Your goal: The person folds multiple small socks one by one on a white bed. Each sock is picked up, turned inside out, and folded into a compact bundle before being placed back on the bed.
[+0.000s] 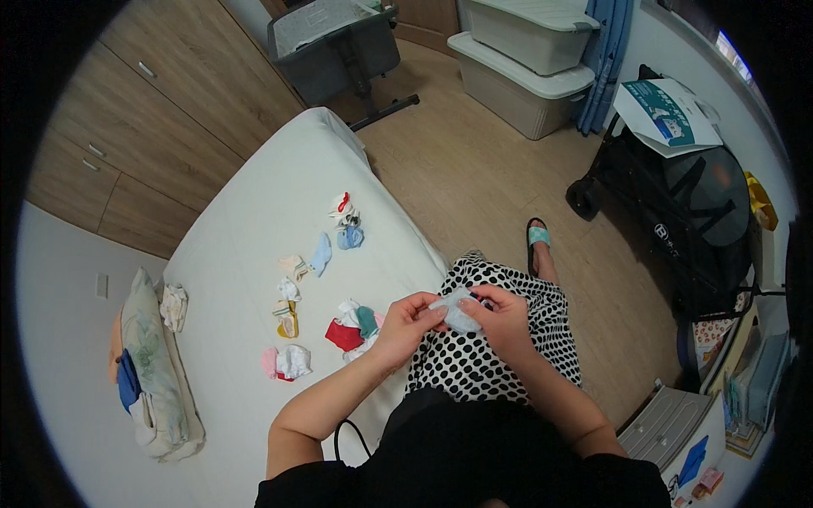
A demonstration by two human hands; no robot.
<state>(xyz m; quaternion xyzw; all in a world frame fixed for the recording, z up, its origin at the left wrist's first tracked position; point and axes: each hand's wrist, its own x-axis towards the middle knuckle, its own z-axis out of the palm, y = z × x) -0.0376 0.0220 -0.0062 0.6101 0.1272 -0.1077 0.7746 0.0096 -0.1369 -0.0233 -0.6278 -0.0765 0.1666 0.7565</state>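
My left hand (416,320) and my right hand (502,317) pinch a pale grey sock (460,311) between them, above my polka-dot skirt. A dark patch shows on the sock beside my right fingers. To the left of my left hand, a loose pile of small socks lies on the white bed sheet (235,254), with a red sock (343,335) and a green sock (367,322) among white ones. My left forearm hides part of that pile. Farther off lie a light blue sock (321,254), a bundled blue sock (350,237) and a yellow-and-white sock (287,319).
A pink sock (269,362) lies beside white ones. Folded bedding (155,368) rests along the wall. Beyond the bed stand a grey bedside crib (343,57) and stacked storage bins (521,82). A black stroller (679,209) and a grey drawer unit (664,419) are at right.
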